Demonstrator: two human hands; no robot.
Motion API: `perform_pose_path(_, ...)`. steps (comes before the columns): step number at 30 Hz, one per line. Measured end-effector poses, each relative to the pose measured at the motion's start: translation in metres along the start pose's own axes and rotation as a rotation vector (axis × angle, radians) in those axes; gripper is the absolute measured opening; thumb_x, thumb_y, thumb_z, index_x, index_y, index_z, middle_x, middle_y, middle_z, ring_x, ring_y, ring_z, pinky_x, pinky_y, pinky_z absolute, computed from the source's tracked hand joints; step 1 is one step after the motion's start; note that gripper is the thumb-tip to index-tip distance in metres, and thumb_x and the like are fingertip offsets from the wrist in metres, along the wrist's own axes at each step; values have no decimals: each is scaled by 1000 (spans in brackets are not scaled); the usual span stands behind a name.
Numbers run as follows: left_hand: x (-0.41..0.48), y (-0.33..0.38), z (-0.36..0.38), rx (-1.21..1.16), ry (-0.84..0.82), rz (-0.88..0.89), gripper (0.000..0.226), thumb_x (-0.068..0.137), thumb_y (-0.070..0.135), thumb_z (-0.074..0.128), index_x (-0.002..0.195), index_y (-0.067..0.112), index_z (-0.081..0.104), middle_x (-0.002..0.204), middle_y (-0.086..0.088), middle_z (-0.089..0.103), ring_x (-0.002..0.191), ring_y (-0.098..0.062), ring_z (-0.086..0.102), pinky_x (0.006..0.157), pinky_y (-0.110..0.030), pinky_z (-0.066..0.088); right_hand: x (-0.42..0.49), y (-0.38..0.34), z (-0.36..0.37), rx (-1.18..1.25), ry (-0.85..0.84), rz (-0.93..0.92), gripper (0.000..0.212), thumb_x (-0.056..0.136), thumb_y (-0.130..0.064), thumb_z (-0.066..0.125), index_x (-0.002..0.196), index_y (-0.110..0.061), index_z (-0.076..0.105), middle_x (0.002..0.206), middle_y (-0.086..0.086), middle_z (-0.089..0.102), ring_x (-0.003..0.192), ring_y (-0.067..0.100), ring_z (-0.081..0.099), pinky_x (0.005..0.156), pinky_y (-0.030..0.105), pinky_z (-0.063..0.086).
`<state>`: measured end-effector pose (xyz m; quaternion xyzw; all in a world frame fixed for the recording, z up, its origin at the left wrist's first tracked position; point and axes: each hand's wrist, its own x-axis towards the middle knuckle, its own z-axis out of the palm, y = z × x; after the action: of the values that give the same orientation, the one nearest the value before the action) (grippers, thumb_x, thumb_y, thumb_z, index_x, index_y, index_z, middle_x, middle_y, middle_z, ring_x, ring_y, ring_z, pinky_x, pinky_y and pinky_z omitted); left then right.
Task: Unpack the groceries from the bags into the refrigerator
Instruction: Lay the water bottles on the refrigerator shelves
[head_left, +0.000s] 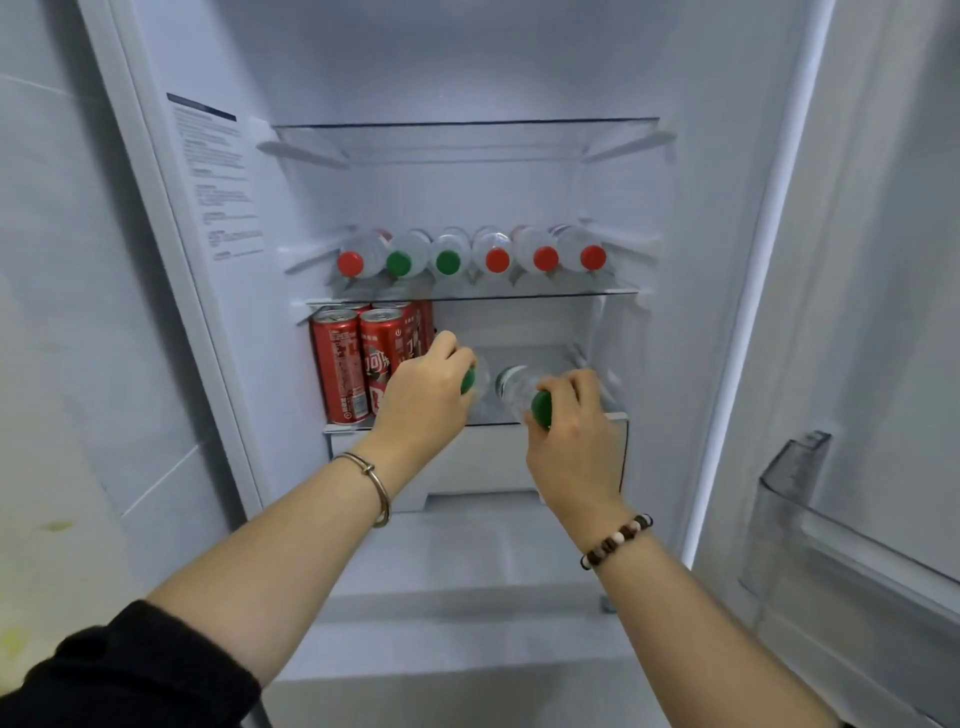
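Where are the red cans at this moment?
In the head view, the red cans stand at the left end of the lower shelf, just left of the left hand and below the row of lying bottles.

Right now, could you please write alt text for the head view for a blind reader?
The left hand holds one green-capped bottle and the right hand a second bottle, both at a fridge shelf beside red cans. Six capped bottles lie in a row on the shelf above.
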<state>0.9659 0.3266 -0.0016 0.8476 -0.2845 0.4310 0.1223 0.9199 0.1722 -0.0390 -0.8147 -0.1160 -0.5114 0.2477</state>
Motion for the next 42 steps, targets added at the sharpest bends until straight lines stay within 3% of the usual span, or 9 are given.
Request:
perform_pose_path(9, 0, -38, 58, 96, -127, 0, 28, 63, -9, 70, 74, 7, 49, 82, -11, 50, 41, -19, 27, 34, -25, 21, 1, 33, 62, -85, -265, 306, 10, 87, -3, 56, 89, -5, 46, 143, 20, 38, 68, 33, 59, 51, 31, 41)
perform_pose_path(15, -4, -56, 88, 95, -287, -13, 38, 64, -3, 71, 99, 7, 62, 110, -11, 60, 51, -27, 58, 35, -29, 42, 7, 47, 92, -165, -331, 329, 18, 84, -1, 55, 100, -5, 49, 99, 16, 58, 79, 29, 54, 55, 25, 33)
perform_pose_path(19, -6, -62, 104, 54, -334, -92, 51, 73, 2, 67, 123, 7, 56, 124, -9, 56, 77, -28, 64, 52, -34, 51, 16, 53, 106, -253, -358, 272, 48, 82, -7, 61, 128, -5, 48, 109, 14, 58, 100, 30, 50, 79, 37, 45)
perform_pose_path(23, -4, -66, 110, 69, -324, -102, 46, 76, 23, 68, 120, 12, 61, 131, -4, 56, 78, -25, 64, 48, -28, 48, 23, 67, 121, -213, -394, 377, 47, 88, -16, 54, 132, -5, 44, 115, 13, 57, 106, 29, 49, 83, 35, 44)
perform_pose_path(26, -6, -71, 117, 109, -325, -119, 51, 85, 34, 54, 133, 16, 51, 142, -1, 48, 92, -24, 57, 60, -29, 47, 28, 76, 129, -128, -383, 410, 38, 89, -18, 53, 124, -3, 49, 99, 13, 62, 90, 29, 56, 70, 33, 45)
perform_pose_path(28, -3, -73, 119, 117, -354, -113, 56, 88, 30, 47, 142, 15, 40, 150, -1, 36, 117, -29, 45, 86, -37, 44, 30, 78, 135, -54, -386, 448, 34, 91, -19, 51, 121, -4, 48, 94, 14, 62, 83, 30, 59, 64, 32, 45)
perform_pose_path(31, 1, -69, 124, 0, -430, -160, 69, 87, 13, 48, 149, 10, 19, 158, -5, 16, 144, -29, 10, 114, -40, 20, 33, 73, 144, 40, -436, 514, 43, 93, -19, 48, 133, -6, 37, 106, 17, 60, 84, 30, 60, 65, 34, 48)
perform_pose_path(36, 5, -68, 133, -83, -429, -233, 76, 84, -5, 48, 150, 3, 10, 158, -13, 4, 146, -29, -2, 117, -34, 13, 41, 65, 157, 159, -486, 530, 46, 95, -17, 44, 138, -12, 29, 93, 10, 63, 74, 24, 61, 66, 42, 52)
perform_pose_path(42, 8, -68, 143, -183, -362, -318, 74, 84, -10, 46, 149, 2, 13, 158, -14, 4, 146, -29, -5, 115, -26, 1, 50, 71, 161, 249, -544, 631, 50, 96, -17, 45, 142, -18, 24, 79, -1, 56, 67, 14, 55, 56, 29, 42)
